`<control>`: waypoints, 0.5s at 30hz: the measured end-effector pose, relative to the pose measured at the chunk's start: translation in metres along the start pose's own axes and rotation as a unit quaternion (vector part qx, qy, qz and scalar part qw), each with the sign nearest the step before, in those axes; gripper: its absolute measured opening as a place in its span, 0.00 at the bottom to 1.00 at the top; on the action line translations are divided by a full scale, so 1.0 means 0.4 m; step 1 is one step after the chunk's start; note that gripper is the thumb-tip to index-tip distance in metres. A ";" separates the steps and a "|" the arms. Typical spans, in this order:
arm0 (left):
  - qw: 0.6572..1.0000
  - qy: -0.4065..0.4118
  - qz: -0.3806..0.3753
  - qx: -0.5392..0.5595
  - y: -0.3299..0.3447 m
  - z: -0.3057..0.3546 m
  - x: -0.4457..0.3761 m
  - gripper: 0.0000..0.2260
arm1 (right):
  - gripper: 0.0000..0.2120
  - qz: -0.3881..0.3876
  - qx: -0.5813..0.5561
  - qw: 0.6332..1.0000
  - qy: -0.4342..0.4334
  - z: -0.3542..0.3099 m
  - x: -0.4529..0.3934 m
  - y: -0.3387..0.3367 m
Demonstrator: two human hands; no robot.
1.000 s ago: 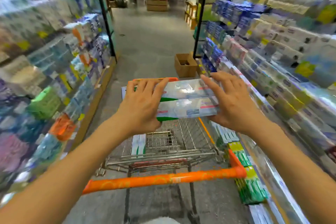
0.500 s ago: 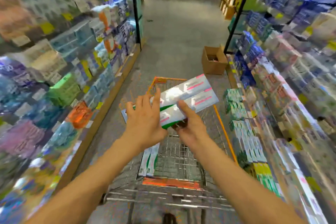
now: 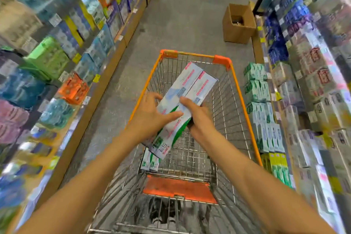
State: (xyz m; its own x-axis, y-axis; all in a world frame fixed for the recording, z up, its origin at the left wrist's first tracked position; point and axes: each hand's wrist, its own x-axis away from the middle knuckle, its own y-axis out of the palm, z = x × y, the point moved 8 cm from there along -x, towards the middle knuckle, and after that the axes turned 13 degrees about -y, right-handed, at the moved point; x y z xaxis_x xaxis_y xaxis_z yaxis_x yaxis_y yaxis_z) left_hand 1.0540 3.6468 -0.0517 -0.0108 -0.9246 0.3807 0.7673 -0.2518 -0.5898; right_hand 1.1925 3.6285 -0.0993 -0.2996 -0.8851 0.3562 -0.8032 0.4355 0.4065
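Note:
A long white-and-green twin pack of boxes slants inside the wire shopping cart, its far end pointing toward the cart's front. My left hand grips the pack's left edge, fingers laid over its top. My right hand holds it from the right and below, thumb on top. A second, similar white-and-green pack lies on the cart floor under the near end of the held one.
Shelves packed with boxed goods line both sides of the aisle. An open cardboard box stands on the floor ahead at the right. The cart's orange child-seat flap is near me. Grey floor runs ahead.
The pack came down from level above the cart and turned lengthwise into the basket. My right hand shifted from its far end to its near underside. My view tilted downward.

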 end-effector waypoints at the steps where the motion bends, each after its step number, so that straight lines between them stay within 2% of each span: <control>1: 0.998 -0.037 -0.036 0.028 0.015 -0.029 -0.047 0.27 | 0.21 -0.012 0.017 1.000 0.014 0.027 -0.021 -0.010; 4: 0.990 -0.056 -0.124 0.026 0.088 -0.062 -0.137 0.36 | 0.11 -0.057 0.078 0.994 0.051 0.115 -0.089 -0.023; 5: 0.990 -0.039 -0.131 0.021 0.115 -0.070 -0.156 0.33 | 0.08 -0.055 0.094 0.992 0.061 0.141 -0.108 -0.030; 6: 0.991 -0.029 -0.131 0.017 0.136 -0.076 -0.169 0.28 | 0.09 -0.050 0.106 0.991 0.061 0.166 -0.129 -0.042; 9: 0.992 -0.017 -0.118 0.037 0.187 -0.119 -0.224 0.22 | 0.21 -0.043 0.114 0.991 0.063 0.230 -0.185 -0.080; 12: 0.985 -0.041 -0.131 0.101 0.251 -0.189 -0.265 0.29 | 0.21 -0.050 0.115 0.989 0.073 0.279 -0.221 -0.119; 15: 0.981 -0.090 -0.093 0.145 0.298 -0.270 -0.276 0.29 | 0.23 -0.027 0.164 0.984 0.065 0.334 -0.271 -0.181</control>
State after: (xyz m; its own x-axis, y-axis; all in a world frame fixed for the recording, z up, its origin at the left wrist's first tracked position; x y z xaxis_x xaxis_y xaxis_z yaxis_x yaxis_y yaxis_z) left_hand 1.0775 3.6878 -0.2411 -0.0740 -0.7984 0.5975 0.9136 -0.2945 -0.2804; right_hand 1.2143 3.6710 -0.2796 -0.2010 -0.8673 0.4555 -0.9453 0.2936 0.1420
